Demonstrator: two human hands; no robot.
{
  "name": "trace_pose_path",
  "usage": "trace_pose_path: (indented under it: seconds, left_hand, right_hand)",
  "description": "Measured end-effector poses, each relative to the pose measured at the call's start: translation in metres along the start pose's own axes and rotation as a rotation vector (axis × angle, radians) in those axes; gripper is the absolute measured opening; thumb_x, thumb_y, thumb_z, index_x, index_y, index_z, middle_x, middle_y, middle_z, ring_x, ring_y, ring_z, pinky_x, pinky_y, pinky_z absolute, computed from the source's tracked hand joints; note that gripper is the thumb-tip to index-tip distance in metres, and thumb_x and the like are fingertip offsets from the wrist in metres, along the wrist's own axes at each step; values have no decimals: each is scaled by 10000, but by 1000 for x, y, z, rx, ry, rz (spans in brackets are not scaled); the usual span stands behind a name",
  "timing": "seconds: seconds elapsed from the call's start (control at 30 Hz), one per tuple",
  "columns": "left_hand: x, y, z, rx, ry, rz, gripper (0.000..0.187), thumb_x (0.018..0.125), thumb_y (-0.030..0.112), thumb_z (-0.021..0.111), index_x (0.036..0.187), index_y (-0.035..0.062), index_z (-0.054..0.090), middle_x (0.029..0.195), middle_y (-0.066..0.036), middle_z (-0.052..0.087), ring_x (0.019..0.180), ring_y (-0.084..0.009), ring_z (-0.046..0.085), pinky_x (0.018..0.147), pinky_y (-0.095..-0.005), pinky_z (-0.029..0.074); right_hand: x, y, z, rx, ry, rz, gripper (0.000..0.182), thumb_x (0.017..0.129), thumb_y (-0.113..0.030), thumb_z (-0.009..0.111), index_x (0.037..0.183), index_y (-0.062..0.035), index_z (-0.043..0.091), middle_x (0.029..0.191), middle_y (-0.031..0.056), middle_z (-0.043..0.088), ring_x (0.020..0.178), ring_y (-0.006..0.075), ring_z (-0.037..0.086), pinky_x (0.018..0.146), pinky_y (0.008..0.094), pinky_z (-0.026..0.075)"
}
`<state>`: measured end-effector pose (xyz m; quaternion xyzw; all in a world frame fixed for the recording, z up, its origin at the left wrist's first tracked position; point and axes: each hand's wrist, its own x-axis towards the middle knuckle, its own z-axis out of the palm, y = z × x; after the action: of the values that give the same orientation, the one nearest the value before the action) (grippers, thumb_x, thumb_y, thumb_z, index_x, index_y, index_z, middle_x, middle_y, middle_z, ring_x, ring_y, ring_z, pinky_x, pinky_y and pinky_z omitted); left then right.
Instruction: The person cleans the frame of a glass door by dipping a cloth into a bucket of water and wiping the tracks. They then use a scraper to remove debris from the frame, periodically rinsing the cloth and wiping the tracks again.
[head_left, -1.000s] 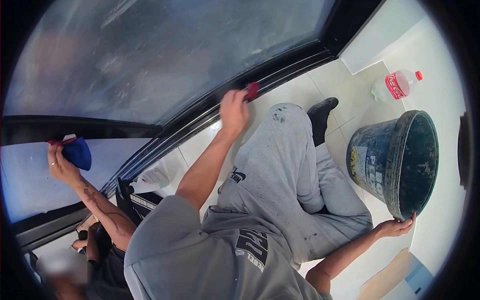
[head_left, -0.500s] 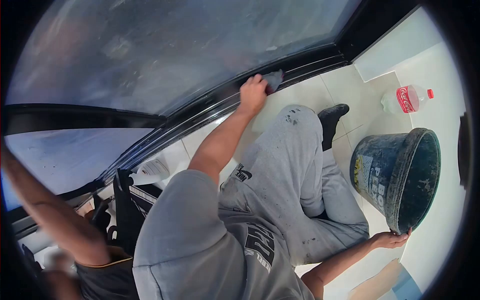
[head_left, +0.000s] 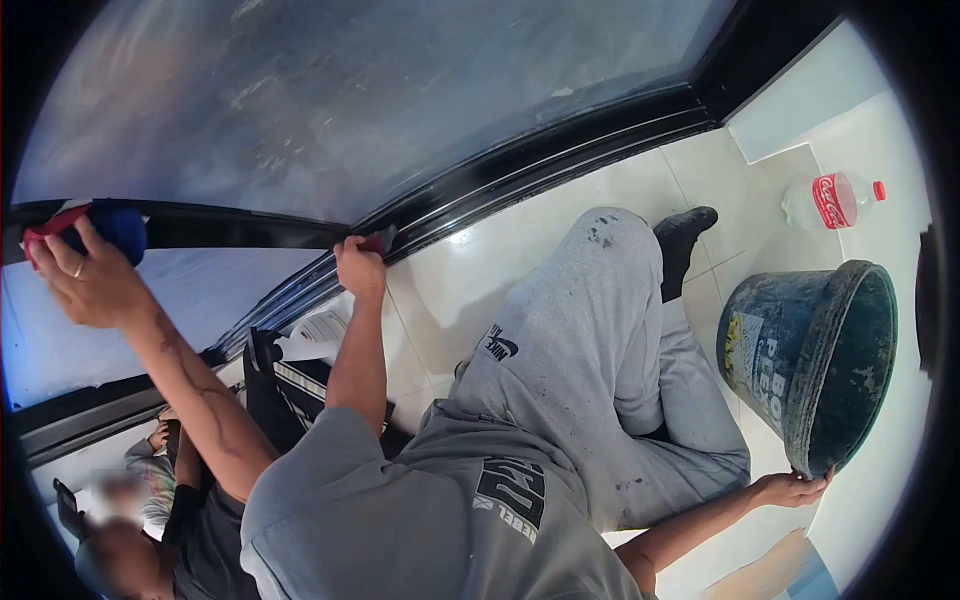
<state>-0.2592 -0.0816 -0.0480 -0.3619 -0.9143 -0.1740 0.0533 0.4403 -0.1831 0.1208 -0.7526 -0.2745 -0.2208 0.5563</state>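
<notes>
Low on the black window frame (head_left: 560,140), my left hand (head_left: 360,268) is closed on a small dark grey and red cloth (head_left: 379,241). The cloth presses against the frame where the upright bar meets the bottom track. At the right, my right hand (head_left: 792,488) grips the rim of a dark, stained bucket (head_left: 775,345), its fingers partly hidden behind the edge. The bucket is tilted with its mouth facing right; I see no contents in the visible part of its inside. Smeared glass (head_left: 380,110) fills the upper view.
A co-worker's hand (head_left: 95,285) holds a red and blue cloth (head_left: 120,232) on the upright bar at left. A clear bottle with a red label (head_left: 835,201) lies near the wall. A white bottle (head_left: 312,336) is beside the frame. Another person is at lower left.
My left hand has slid left along the bottom track with the cloth. My right hand stays on the bucket. The co-worker's hand with its cloth has come into view at left.
</notes>
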Motion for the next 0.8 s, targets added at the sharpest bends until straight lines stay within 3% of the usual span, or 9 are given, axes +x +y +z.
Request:
trace_pose_path:
  seconds: [0.07, 0.13, 0.2, 0.27, 0.4, 0.53, 0.6, 0.8]
  left_hand:
    - [-12, 37, -6, -179, 60, 186, 229, 724, 7, 611, 930, 95, 661, 1043, -148, 643, 904, -365, 647, 817, -446, 517]
    - [-24, 87, 4, -555, 152, 391, 223, 700, -60, 582, 885, 59, 624, 998, -153, 639, 910, -360, 629, 820, -438, 504]
    - [-39, 146, 11, -753, 38, 356, 234, 696, -77, 589, 900, 35, 608, 965, -171, 631, 906, -366, 625, 822, -432, 499]
    - [-49, 200, 19, -775, -85, 399, 239, 736, -70, 593, 950, 33, 620, 900, -162, 640, 840, -336, 640, 778, -400, 513]
    - [-59, 265, 54, -794, -192, 508, 206, 790, -17, 606, 979, 56, 642, 963, -207, 630, 886, -407, 630, 772, -483, 509]
    - [-54, 251, 74, -474, -312, 482, 188, 792, 53, 633, 972, 89, 675, 985, -195, 622, 903, -405, 634, 783, -496, 518]
    - [-53, 220, 69, -357, -346, 489, 161, 774, 112, 676, 934, 102, 689, 980, -177, 609, 909, -389, 644, 796, -486, 532]
    - [-33, 99, 31, -127, -312, 231, 190, 761, 161, 715, 942, 103, 706, 987, -185, 640, 912, -387, 648, 799, -473, 530]
  right_hand:
    - [3, 7, -4, -16, -8, -36, 490, 1009, -324, 338, 1154, 39, 635, 1210, 198, 582, 1083, 308, 580, 869, 396, 518]
    - [3, 7, -3, -35, -11, -53, 492, 1010, -316, 338, 1148, 51, 635, 1212, 206, 578, 1082, 308, 580, 874, 394, 516]
    - [2, 8, -1, -1, -7, -35, 492, 1011, -313, 337, 1147, 51, 638, 1207, 203, 582, 1071, 300, 583, 858, 387, 518]
    - [2, 7, -3, 8, -10, -26, 491, 1013, -312, 334, 1148, 47, 641, 1202, 199, 584, 1059, 293, 587, 830, 380, 521]
    - [-2, -5, -2, -12, -29, -4, 489, 1013, -325, 333, 1152, 25, 645, 1192, 187, 588, 1032, 286, 593, 752, 362, 531]
    - [0, 4, -5, -26, -34, 3, 492, 1009, -350, 340, 1154, 3, 650, 1196, 176, 586, 1028, 284, 596, 717, 353, 537]
    - [0, 1, -4, -27, -21, 6, 492, 1007, -358, 344, 1153, -4, 653, 1201, 167, 588, 1030, 282, 597, 724, 354, 539]
    - [0, 1, -4, -23, -27, -1, 479, 1005, -366, 346, 1135, -37, 670, 1175, 156, 595, 1022, 281, 604, 728, 362, 554]
